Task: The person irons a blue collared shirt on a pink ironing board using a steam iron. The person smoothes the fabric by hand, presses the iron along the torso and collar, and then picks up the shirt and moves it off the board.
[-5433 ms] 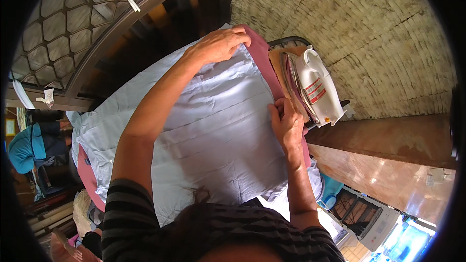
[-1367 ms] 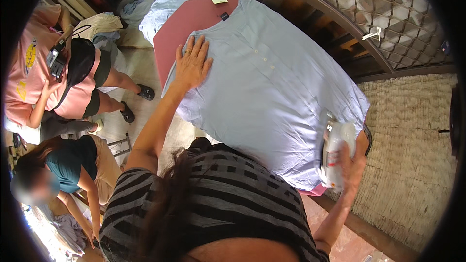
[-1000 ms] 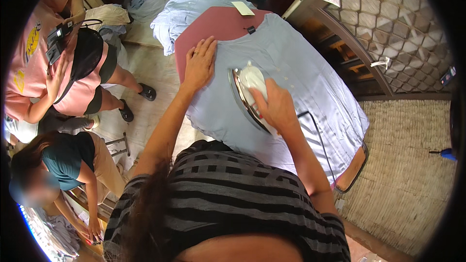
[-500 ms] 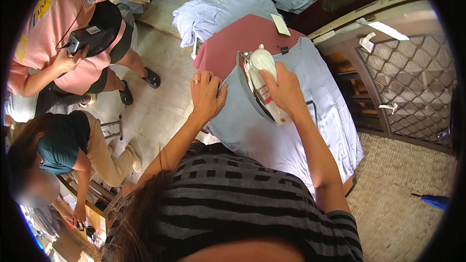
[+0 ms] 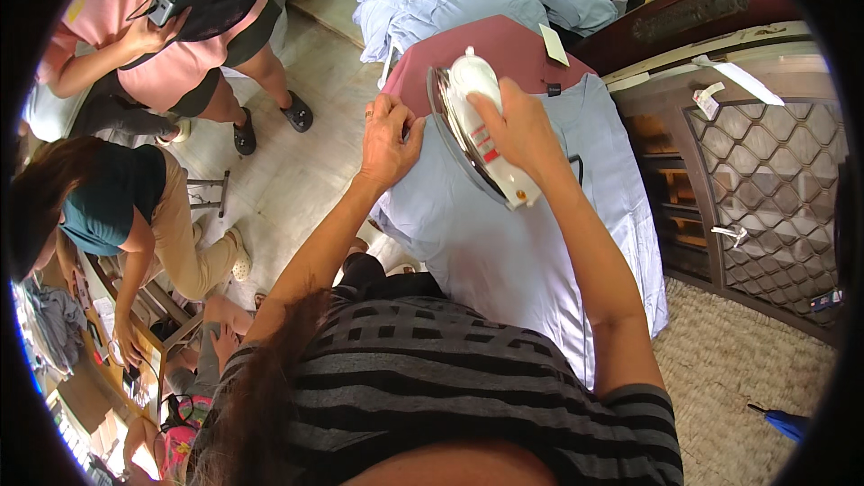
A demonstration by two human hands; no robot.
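A light blue garment (image 5: 576, 216) lies spread over a dark red padded ironing board (image 5: 499, 40). My right hand (image 5: 520, 130) is wrapped around the handle of a white clothes iron (image 5: 472, 81). The iron's metal soleplate edge shows along its left side, over the garment near the bare red end. Whether the whole soleplate touches the cloth, I cannot tell. At the board's left edge my left hand (image 5: 391, 139) is curled with thumb and fingers closed on the garment's edge. A small dark label (image 5: 553, 88) sits near the garment's far edge.
More light blue cloth (image 5: 450, 0) is heaped beyond the board. On the right stands a dark lattice door (image 5: 774, 171). A person in pink (image 5: 175, 63) holding a device stands at left; another in dark green (image 5: 108, 193) leans over a desk. A blue umbrella (image 5: 787, 423) lies lower right.
The whole view has shifted slightly. Over the garment, the iron has moved a little left and away from me in my right hand. My left hand stays closed at the board's left edge.
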